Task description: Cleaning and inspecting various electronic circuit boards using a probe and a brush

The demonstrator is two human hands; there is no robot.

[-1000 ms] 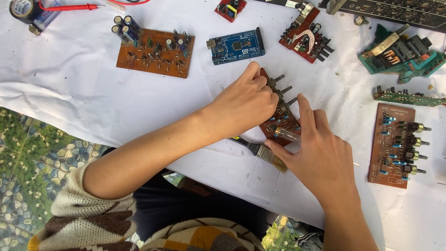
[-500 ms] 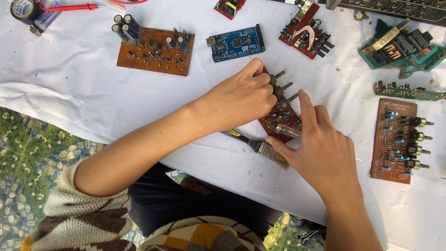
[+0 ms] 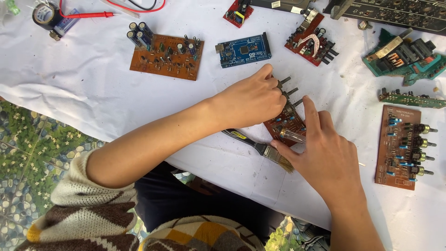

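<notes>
A small brown circuit board with a row of metal knob shafts lies on the white cloth. My left hand rests over its far end, fingers curled around the shafts. My right hand sits at its near end, index finger stretched along the board's edge, thumb and fingers pinching a slim metal tool against the board. A paintbrush with a black handle lies just under both hands, its bristles partly hidden by my right hand.
Other boards lie around: a brown one with capacitors, a blue one, two red ones, a green one, a brown one with knobs. A tape roll and red probe sit far left.
Both hands and the small board have stayed almost in place; my right hand has shifted slightly along the board's near end.
</notes>
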